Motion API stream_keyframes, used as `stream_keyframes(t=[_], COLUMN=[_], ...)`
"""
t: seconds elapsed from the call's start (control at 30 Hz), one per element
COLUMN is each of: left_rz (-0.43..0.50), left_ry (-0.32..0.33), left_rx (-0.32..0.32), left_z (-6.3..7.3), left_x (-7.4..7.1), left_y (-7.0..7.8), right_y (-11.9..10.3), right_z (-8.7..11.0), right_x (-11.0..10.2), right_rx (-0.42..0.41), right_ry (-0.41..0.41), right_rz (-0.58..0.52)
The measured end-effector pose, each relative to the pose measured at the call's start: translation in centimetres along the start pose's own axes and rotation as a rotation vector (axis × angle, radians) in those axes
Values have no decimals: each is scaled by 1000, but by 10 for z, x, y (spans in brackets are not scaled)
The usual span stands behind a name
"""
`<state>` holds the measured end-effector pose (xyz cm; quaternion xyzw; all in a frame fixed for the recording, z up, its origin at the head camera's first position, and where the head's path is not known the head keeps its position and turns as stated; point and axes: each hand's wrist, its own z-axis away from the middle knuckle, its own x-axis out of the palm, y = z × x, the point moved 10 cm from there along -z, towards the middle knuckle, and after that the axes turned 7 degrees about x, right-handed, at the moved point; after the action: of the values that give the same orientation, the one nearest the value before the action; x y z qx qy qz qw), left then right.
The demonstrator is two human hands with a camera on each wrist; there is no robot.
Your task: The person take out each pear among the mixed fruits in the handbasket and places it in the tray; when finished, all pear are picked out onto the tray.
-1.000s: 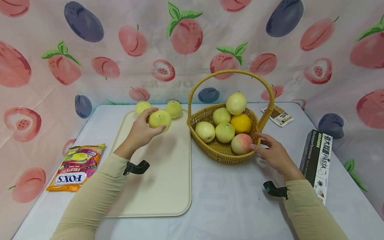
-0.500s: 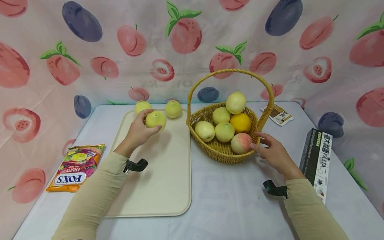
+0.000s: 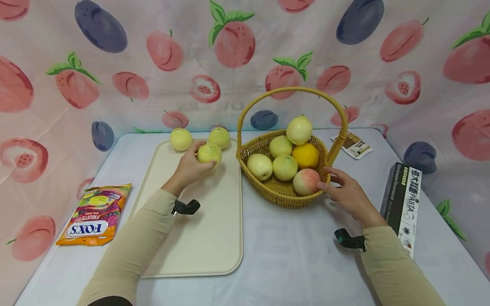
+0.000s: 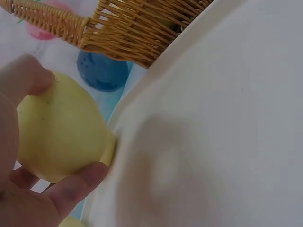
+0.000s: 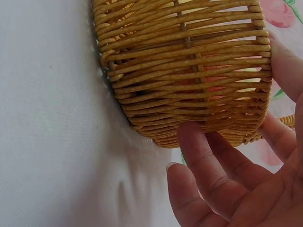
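Note:
My left hand (image 3: 193, 165) grips a smooth yellow-green round fruit (image 3: 209, 154) above the far part of the cream tray (image 3: 199, 255). In the left wrist view the thumb and fingers wrap this fruit (image 4: 61, 130), whose shadow falls on the tray. Two similar fruits, one on the left (image 3: 180, 139) and one on the right (image 3: 220, 137), sit at the tray's far end. On the right, my right hand (image 3: 350, 197) holds the wicker basket (image 3: 283, 199) by its rim, the thumb over the edge beside a peach (image 3: 307, 182). Its fingertips touch the outer weave (image 5: 189, 94).
Several pale green fruits and an orange (image 3: 305, 156) share the basket, under its tall arched handle (image 3: 292, 89). A candy bag (image 3: 95, 216) lies left of the tray. A pasta box (image 3: 402, 208) and a small packet (image 3: 354, 145) lie at right.
My left hand, holding the fruit, first shifts slightly left, then moves right over the tray. The right hand stays at the basket rim.

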<state>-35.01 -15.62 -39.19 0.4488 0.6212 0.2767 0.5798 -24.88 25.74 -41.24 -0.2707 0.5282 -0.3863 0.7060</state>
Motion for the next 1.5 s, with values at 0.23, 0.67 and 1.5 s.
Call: stream_keyframes(t=[0.23,0.67,1.5], left_rz=[25,-22,102], left_ry=[-23,-64,-69], left_rx=[-28,-44,-109], left_z=[-9,-16,-23], left_x=[17,36,35], left_y=[-7,-19,-26], right_y=[1,4,1], right_z=[-2,-3,-1], right_x=[-1,2,0], right_rx=[2,16,9], right_ry=[0,-16,-7], right_rz=[4,-7,-3])
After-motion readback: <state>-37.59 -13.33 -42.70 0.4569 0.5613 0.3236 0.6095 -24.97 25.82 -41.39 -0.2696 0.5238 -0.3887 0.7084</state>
